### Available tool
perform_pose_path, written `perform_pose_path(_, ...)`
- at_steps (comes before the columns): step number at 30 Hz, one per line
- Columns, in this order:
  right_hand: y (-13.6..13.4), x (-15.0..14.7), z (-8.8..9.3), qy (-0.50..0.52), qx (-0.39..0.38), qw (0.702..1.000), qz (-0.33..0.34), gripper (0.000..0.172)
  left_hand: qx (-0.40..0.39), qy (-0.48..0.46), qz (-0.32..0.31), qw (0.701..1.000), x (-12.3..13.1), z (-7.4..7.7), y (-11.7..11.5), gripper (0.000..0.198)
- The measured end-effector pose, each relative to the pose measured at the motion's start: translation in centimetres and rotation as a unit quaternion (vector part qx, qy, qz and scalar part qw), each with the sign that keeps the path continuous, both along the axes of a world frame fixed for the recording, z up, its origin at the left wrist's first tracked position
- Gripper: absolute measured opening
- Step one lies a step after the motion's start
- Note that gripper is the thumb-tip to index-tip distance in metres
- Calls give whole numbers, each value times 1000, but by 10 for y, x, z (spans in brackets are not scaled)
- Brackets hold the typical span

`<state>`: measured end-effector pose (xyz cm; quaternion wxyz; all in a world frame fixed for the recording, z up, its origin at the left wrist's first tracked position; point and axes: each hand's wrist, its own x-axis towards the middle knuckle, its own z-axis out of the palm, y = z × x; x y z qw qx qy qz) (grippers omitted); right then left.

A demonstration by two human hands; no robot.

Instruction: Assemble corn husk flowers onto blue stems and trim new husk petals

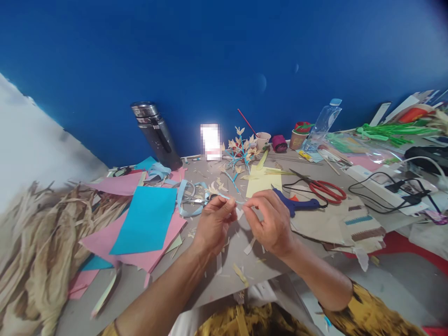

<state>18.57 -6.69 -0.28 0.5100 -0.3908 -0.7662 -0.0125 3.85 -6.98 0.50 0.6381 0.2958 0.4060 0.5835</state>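
Observation:
My left hand (215, 224) is closed in a pinch on a thin pale strip (240, 202), whose light blue end shows past the thumb. Close beside it, my right hand (269, 219) pinches the strip's other end between thumb and fingertips. Most of the strip is hidden by the fingers, so its exact kind is unclear. Just beyond the hands stands a branch with pale leaves and light blue wrapped stems (240, 151). A blue glue gun (301, 204) lies to the right of my right hand, near red-handled scissors (327, 190).
Blue paper (147, 219) lies over pink sheets on the left, beside dried husks (42, 252). A dark thermos (156, 135) stands near the wall. Light blue ribbon (182, 200) and yellow paper (262, 181) lie mid-table. A power strip (385, 189) with cables, and a plastic bottle (324, 121), are on the right.

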Motion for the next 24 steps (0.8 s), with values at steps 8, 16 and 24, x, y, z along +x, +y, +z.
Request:
perform_pose_path(8, 5, 1, 8, 254, -446, 854, 87, 25, 56, 84, 24, 995, -2, -5, 2, 22)
perform_pose_path(16, 11, 13, 1, 320, -570, 736, 175, 29, 70, 98, 14, 993, -4, -8, 3, 23)
perform_pose_path(24, -21, 14, 8, 63, 42, 997, 7, 9, 48, 81, 35, 995, -1, -6, 3, 28)
